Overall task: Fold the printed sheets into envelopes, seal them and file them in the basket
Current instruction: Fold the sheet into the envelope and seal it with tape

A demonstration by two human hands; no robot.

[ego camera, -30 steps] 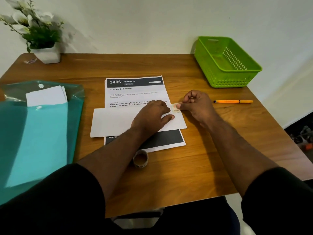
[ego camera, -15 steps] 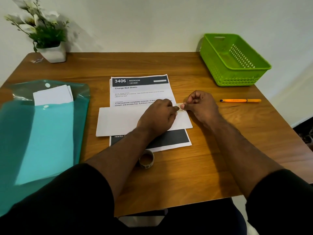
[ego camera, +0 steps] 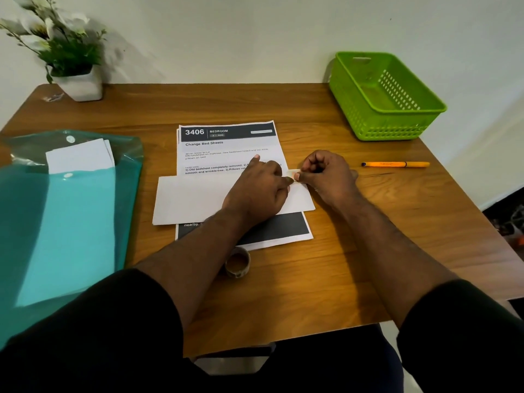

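A white envelope (ego camera: pixel 198 198) lies lengthwise across the middle of a printed sheet (ego camera: pixel 229 150) headed "3406 Bedroom, Change Bed Sheets", at the centre of a wooden counter (ego camera: pixel 283 293). At the envelope's far right corner, both hands meet over a small piece of tape (ego camera: pixel 293 175). The left hand (ego camera: pixel 258 191) rests on the envelope, probably to keep it from sliding, its thumb and a finger pinching one end of the tape while its forefinger points away. The right hand (ego camera: pixel 326 177) has its fingers curled, its grip pinching the other end, seemingly stretching the strip before pressing it down as a seal. A nearly spent tape roll (ego camera: pixel 237 262) stands just behind the left forearm, close for the next strip. An orange pen (ego camera: pixel 395 164) lies to the right, and beyond it a green basket (ego camera: pixel 411 129) waits at the far right corner; I see nothing filed in it. At the left, a teal plastic folder (ego camera: pixel 65 222) holds more white envelopes (ego camera: pixel 80 156). A potted plant (ego camera: pixel 65 52) sits at the far left corner
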